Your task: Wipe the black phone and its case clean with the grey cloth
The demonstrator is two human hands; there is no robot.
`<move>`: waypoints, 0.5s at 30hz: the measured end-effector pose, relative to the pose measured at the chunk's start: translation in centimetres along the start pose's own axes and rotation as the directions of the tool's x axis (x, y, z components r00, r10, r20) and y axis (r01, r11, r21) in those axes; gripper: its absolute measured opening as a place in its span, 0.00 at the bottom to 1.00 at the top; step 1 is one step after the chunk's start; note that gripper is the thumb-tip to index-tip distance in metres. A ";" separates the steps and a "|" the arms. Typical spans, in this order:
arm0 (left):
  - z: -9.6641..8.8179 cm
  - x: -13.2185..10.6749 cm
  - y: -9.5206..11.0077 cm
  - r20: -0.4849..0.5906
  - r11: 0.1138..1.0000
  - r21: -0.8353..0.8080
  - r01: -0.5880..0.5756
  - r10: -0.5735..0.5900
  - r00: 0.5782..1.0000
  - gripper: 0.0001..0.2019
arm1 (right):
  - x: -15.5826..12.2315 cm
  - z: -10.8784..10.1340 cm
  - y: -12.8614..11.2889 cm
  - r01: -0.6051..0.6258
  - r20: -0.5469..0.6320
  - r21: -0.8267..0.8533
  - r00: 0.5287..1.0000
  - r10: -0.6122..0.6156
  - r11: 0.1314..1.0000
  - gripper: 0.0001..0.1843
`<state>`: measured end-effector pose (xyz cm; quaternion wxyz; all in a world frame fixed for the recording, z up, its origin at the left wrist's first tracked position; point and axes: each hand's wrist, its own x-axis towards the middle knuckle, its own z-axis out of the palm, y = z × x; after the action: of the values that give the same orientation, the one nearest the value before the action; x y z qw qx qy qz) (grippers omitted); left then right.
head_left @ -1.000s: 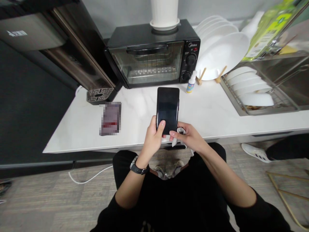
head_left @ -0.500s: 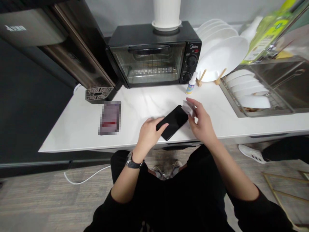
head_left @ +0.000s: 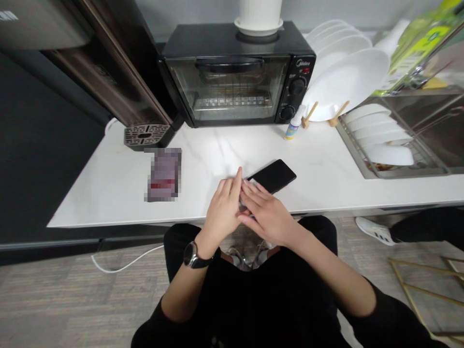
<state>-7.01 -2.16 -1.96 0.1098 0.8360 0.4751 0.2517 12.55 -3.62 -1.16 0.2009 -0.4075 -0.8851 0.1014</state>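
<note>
The black smartphone (head_left: 276, 176) lies face up on the white counter, its near left end hidden by my hands. My right hand (head_left: 266, 211) reaches over that end, fingers stretched close together, pressing a crumpled white wipe (head_left: 242, 199) towards my left hand. Only a scrap of the wipe shows between the two hands. Just to the left, my left hand (head_left: 224, 205) stands on edge with its fingers stretched out, touching or nearly touching the right fingertips. Its thumb is hidden. A small white spray bottle (head_left: 292, 126) stands farther back.
A black toaster oven (head_left: 232, 92) stands at the back with a white pot on top. White plates (head_left: 344, 82) and a sink rack of bowls (head_left: 389, 154) are on the right. A dispenser (head_left: 145, 135) and a blurred packet (head_left: 164, 174) are on the left.
My left hand has let go of the phone, which now lies on the counter. My right hand has moved left with the wipe, and both hands have come together.
</note>
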 end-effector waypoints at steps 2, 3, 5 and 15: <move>-0.1 0.1 -0.1 -0.013 1.000 -0.012 0.002 -0.002 1.000 0.46 | -0.1 -0.7 0.8 0.087 0.065 0.050 0.994 -0.090 0.995 0.37; -0.1 0.2 0.0 -0.030 1.000 -0.022 0.005 -0.006 1.000 0.47 | -0.2 -1.1 1.8 0.059 0.060 0.039 0.996 -0.062 0.997 0.37; 0.0 0.3 0.2 -0.061 0.999 -0.041 0.008 -0.011 0.998 0.49 | -0.3 -1.8 3.9 -0.092 -0.010 -0.027 0.996 0.092 0.995 0.39; 0.3 0.6 0.6 -0.066 0.996 0.011 0.089 -0.088 0.994 0.45 | -0.1 -0.3 0.3 0.022 0.039 -0.002 0.999 -0.022 1.000 0.43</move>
<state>-6.14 -1.96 -1.81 0.0991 0.8061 0.5169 0.2705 12.98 -3.52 -1.02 0.1840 -0.3960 -0.8933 0.1060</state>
